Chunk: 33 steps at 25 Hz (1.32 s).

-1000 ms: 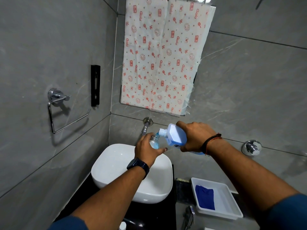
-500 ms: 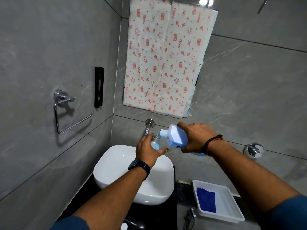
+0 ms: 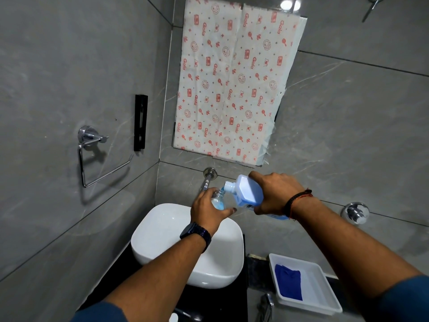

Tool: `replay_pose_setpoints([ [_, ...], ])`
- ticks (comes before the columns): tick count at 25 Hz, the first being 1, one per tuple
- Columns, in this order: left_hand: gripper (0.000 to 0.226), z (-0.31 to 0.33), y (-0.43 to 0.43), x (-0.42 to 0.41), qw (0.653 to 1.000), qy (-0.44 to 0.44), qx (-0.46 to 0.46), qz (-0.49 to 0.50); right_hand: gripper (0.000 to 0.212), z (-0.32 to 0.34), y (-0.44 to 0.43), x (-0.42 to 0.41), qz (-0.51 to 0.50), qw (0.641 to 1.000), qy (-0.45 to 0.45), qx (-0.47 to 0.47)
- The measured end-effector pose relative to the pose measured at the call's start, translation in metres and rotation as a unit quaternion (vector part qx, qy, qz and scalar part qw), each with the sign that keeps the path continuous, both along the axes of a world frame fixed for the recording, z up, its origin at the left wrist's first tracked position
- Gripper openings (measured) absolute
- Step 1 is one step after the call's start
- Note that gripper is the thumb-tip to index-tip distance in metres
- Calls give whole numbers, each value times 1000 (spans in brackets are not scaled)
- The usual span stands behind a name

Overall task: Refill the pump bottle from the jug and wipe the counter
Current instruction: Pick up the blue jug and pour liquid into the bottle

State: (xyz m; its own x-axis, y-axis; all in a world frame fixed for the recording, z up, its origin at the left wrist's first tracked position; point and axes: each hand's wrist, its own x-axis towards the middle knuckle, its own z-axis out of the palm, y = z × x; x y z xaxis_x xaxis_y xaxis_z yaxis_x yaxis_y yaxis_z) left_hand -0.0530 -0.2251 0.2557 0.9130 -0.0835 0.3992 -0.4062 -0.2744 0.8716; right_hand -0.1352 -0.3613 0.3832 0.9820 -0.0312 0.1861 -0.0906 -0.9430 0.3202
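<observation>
My right hand [image 3: 275,194] grips a light blue jug [image 3: 247,191] and holds it tipped to the left, its white spout over the mouth of a small clear bottle [image 3: 218,200]. Blue liquid runs from the spout into that bottle, which has blue liquid inside. My left hand [image 3: 207,211] is wrapped around the clear bottle and hides most of it. Both are held above the white basin [image 3: 162,231]. No pump top is visible on the bottle. A blue cloth [image 3: 287,284] lies in a white tray [image 3: 322,296] on the dark counter [image 3: 254,268] to the right.
A chrome tap [image 3: 207,180] comes out of the wall just behind the bottle. A chrome towel ring [image 3: 92,156] hangs on the left wall and a chrome knob [image 3: 354,212] sits on the right. Patterned paper [image 3: 232,82] covers the mirror.
The hands, jug and bottle keep the same pouring pose. Only the view has shifted slightly, so the scene sits a little further right and lower in frame.
</observation>
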Motion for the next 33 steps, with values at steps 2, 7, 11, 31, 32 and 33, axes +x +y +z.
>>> replay_pose_setpoints([
  [2,67,0,0,0,1000,1,-2,0,79,1,0,0,-1,1000,-2,-4],
  [7,67,2,-1,1,1000,1,-3,4,80,-1,-1,2,-1,1000,-2,-4],
  [11,66,1,-2,2,1000,2,-2,3,80,-2,-2,4,-1,1000,-6,-4],
  [31,66,3,-4,4,1000,5,-10,5,81,-1,-6,6,3,1000,-16,-10],
  [32,66,3,-4,4,1000,6,-9,6,81,0,-6,6,4,1000,-17,-12],
  [33,66,4,-3,4,1000,6,-8,6,81,0,-6,6,5,1000,-17,-12],
])
